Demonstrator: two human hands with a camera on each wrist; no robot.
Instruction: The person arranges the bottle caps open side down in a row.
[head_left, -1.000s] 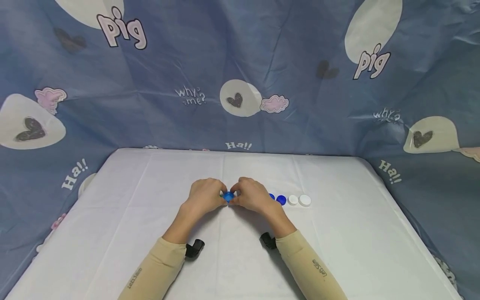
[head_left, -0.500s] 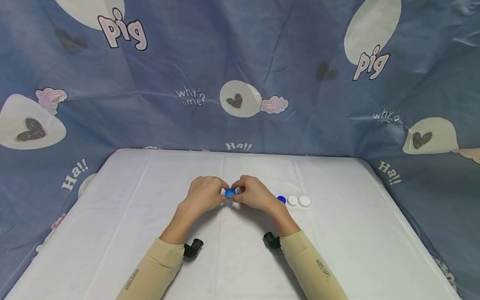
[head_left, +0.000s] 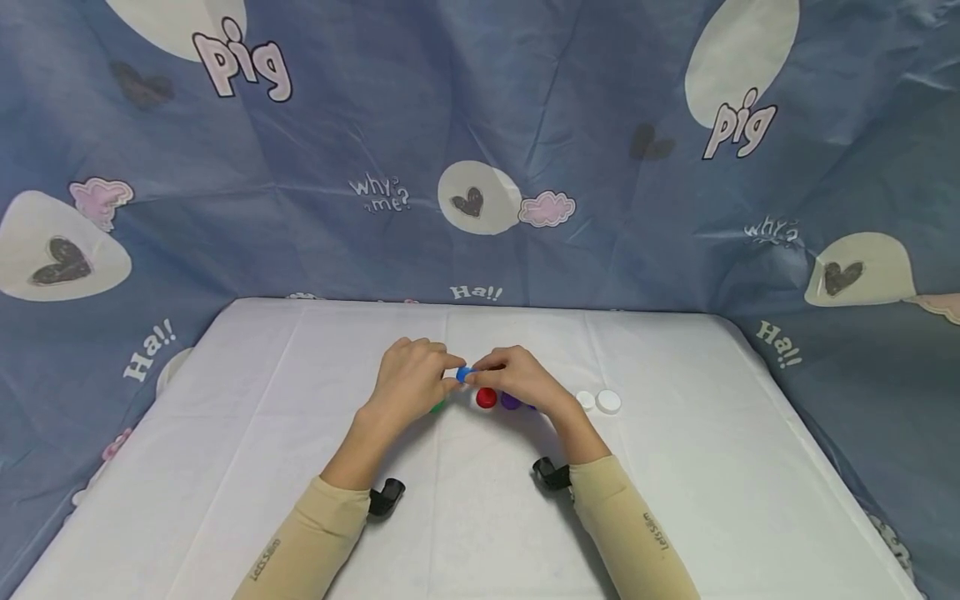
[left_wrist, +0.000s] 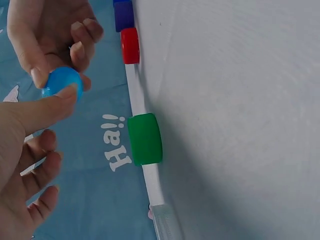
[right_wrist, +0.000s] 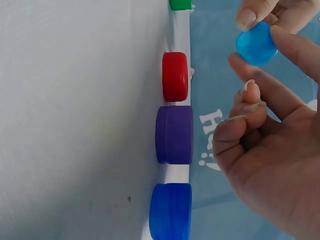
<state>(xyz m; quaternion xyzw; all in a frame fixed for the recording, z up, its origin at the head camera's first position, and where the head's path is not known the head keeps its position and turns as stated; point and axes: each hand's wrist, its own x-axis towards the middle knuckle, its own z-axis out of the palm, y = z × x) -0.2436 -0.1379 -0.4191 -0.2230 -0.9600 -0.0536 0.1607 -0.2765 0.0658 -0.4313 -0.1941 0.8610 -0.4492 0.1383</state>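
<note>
A light-blue bottle cap (head_left: pixel 462 374) is held up above the table between both hands. My left hand (head_left: pixel 411 377) pinches it from the left, its thumb across the cap's face in the left wrist view. From the other side my right hand (head_left: pixel 522 377) pinches the cap's edge with thumb and index finger; its other fingers are curled in the right wrist view. Below the hands runs a row of caps: green (left_wrist: pixel 145 139), red (head_left: pixel 486 398), purple (head_left: pixel 511 402) and dark blue (right_wrist: pixel 171 211), the last mostly hidden by the right hand in the head view.
Two white caps (head_left: pixel 585 401) continue the row on the right. At its left end a clear ridged cap (left_wrist: pixel 166 222) shows partly in the left wrist view. The white-covered table (head_left: pixel 300 450) meets a blue printed cloth (head_left: pixel 480 100) behind.
Both hands have raised the light-blue cap and moved it slightly away and to the right. It has turned in the fingers. The red and purple caps have come into sight below.
</note>
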